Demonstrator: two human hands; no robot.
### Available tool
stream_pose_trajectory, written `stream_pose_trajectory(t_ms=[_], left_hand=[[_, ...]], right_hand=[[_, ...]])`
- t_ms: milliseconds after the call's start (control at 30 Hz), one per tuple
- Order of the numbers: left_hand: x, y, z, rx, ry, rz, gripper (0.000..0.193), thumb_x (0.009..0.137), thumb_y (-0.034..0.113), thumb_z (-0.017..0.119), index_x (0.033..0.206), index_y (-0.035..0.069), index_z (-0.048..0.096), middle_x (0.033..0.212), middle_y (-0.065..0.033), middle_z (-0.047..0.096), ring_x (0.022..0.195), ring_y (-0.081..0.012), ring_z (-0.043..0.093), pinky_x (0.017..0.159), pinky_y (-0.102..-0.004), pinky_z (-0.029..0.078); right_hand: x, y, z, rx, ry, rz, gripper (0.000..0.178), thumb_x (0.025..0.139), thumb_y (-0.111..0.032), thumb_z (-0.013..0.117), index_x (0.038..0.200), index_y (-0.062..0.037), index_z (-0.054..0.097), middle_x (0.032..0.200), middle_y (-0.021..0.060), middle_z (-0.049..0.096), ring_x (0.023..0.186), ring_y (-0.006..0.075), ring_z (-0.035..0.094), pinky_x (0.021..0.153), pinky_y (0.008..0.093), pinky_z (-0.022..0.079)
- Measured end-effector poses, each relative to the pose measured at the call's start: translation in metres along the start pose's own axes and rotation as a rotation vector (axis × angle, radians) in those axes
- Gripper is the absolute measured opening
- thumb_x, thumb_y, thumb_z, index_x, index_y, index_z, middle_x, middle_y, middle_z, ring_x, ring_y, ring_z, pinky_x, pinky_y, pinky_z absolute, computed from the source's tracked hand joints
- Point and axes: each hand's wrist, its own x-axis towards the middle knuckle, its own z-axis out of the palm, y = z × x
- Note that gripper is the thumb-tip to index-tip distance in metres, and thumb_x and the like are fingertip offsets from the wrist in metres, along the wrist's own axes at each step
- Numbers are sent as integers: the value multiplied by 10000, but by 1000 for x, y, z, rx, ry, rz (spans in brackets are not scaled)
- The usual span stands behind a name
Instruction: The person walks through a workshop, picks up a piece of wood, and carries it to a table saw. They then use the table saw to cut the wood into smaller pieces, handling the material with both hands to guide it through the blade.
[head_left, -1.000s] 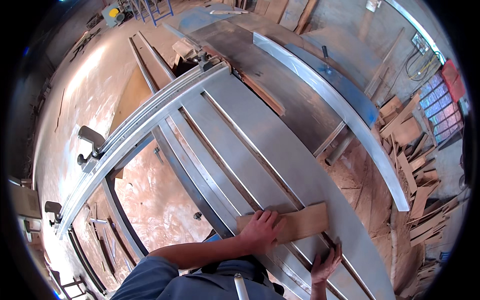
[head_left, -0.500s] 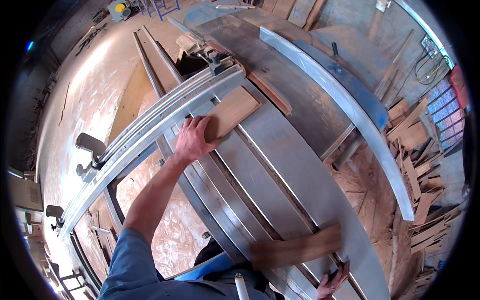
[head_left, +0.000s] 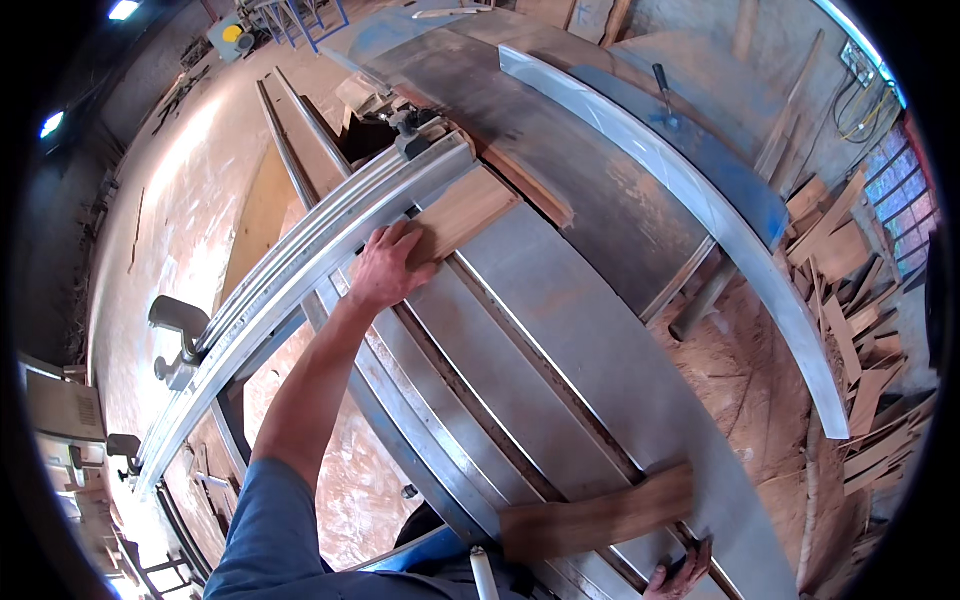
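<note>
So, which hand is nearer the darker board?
Right: the right hand is close to the darker board, by its right end; the left hand is farther off, on the lighter board.

One left hand [head_left: 387, 272] and one right hand [head_left: 682, 577] are showing over one metal tabletop [head_left: 590, 330]. Two wooden boards [head_left: 470, 213] [head_left: 598, 512] are lying there: one touching the left hand, one just beyond the right hand. One long metal bar [head_left: 690, 187] is stretching right of the left hand, and two black-topped brackets [head_left: 178, 318] [head_left: 123, 446] are sitting left of both hands.
</note>
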Motion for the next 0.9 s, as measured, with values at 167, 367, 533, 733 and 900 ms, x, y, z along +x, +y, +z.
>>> stream_pose_trajectory(t_ms=[167,367,533,733,900], left_hand=[[5,3,3,40,68,33,526,754,323,704,1213,93,591,1316,-156,490,1178,-374,453,988,-455,412],[7,4,13,125,121,28,495,791,304,690,1233,109,581,1302,-138,500,1183,-367,455,955,-469,435],[8,-4,13,128,123,58,520,790,331,689,1235,87,571,1284,-151,501,1172,-366,454,972,-473,417],[13,-1,12,52,76,17,575,763,357,723,1244,88,560,1281,-159,483,1188,-364,417,1029,-464,356],[15,0,10,74,43,-11,592,761,374,706,1246,70,556,1290,-166,480,1194,-361,418,1039,-465,347]], right_hand=[[0,5,6,97,22,25,554,948,-455,497,1244,13,491,1248,275,505,1110,431,508,903,537,417],[3,5,2,36,-63,37,559,946,-443,505,1239,32,492,1276,273,485,1156,451,479,943,560,390],[8,2,3,46,-54,55,551,948,-439,502,1227,36,501,1255,266,499,1167,459,463,950,564,378],[5,6,6,50,-66,55,514,952,-405,506,1230,27,497,1235,270,502,1155,469,466,948,573,371],[12,2,5,88,-53,60,512,951,-387,509,1233,40,491,1266,294,480,1164,487,460,940,590,374]])
